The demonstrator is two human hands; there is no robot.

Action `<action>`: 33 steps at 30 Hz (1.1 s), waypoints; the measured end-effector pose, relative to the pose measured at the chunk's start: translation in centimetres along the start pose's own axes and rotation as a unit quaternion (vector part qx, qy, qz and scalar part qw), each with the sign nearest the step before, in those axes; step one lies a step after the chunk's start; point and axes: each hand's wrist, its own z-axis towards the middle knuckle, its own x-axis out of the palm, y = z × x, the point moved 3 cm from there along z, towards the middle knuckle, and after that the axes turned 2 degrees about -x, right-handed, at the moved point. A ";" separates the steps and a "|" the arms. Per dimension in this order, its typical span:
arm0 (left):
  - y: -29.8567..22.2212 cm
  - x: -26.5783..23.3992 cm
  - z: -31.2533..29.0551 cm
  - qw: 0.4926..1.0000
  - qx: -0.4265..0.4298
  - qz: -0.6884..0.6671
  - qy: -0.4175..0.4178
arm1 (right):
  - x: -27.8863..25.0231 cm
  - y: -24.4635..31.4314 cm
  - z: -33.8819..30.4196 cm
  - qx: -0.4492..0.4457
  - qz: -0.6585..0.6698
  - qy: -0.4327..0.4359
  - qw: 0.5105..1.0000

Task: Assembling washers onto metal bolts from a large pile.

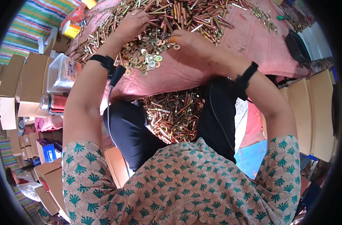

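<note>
My left hand [133,25] reaches over the pile of metal sleeves and rods [178,15], fingers curled downward; what they hold, if anything, is hidden. To its right, my right hand [193,43] has its fingers drawn together at the edge of a heap of flat washers [150,58]. Something orange shows at its fingertips. One washer [176,47] lies right beneath them; whether they touch it I cannot tell. The washers are silver and yellowish, spread between both hands on a pink quilted cloth [186,73].
More metal sleeves [174,112] fill the space between my knees. Cardboard boxes [34,78], a clear plastic tub [62,73] and a red flask [54,103] stand at left. A black bin [296,47] and tall cardboard [302,101] are at right. Small nuts [263,18] lie far right.
</note>
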 end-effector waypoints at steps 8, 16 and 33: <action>0.2 0.6 0.5 0.998 -0.058 -0.022 -0.020 | 6.9 -2.2 8.3 0.074 -0.084 0.071 0.991; -0.6 -0.2 1.2 0.994 -0.055 -0.029 -0.090 | 6.5 -2.7 6.5 -0.086 -0.274 0.058 0.956; -3.7 0.2 -2.2 0.994 -0.109 -0.006 0.016 | 2.0 -0.9 -2.2 0.010 -0.227 0.143 0.963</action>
